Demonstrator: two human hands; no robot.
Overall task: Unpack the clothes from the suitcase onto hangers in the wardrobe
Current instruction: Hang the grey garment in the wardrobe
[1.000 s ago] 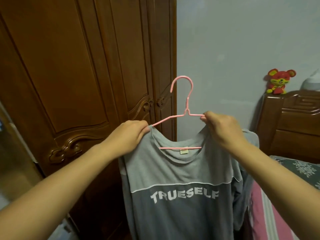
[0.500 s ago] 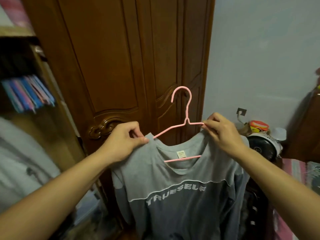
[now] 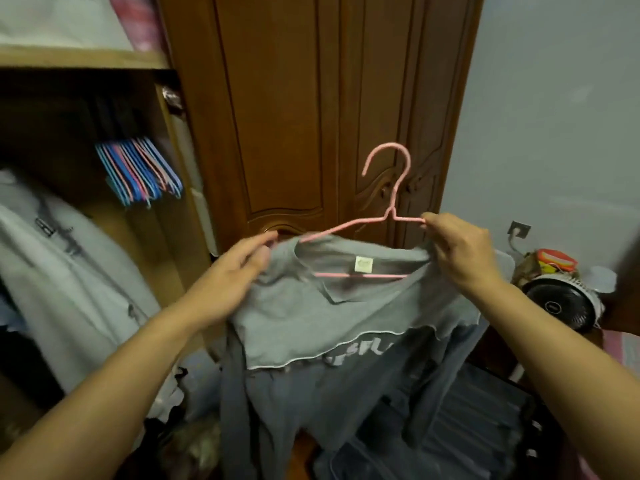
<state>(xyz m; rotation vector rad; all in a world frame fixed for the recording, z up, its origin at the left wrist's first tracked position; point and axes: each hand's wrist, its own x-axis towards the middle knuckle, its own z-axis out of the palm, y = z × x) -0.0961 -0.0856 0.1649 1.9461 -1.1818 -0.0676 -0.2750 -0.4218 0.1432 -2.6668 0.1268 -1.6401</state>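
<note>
A grey shirt (image 3: 332,317) with white lettering hangs on a pink wire hanger (image 3: 391,209), hook up, in front of the brown wardrobe door (image 3: 294,116). My right hand (image 3: 460,251) pinches the hanger's right arm and the shirt's shoulder. My left hand (image 3: 235,271) holds the shirt's left shoulder by the hanger's left end. The open wardrobe (image 3: 79,109) at the left holds a bunch of blue and pink hangers (image 3: 138,174) and a hanging white garment (image 3: 69,271). A dark suitcase (image 3: 485,427) lies low at the right, partly behind the shirt.
A wooden shelf edge (image 3: 83,58) crosses the wardrobe's top. A small black-and-white fan (image 3: 564,303) and a bag of things (image 3: 543,265) stand by the grey wall at the right. Dark clothes lie heaped at the bottom left.
The view has swung left and down, bringing the open wardrobe and its hangers in. The shirt on the hanger has moved left with both hands still on it, and its lower part now bunches.
</note>
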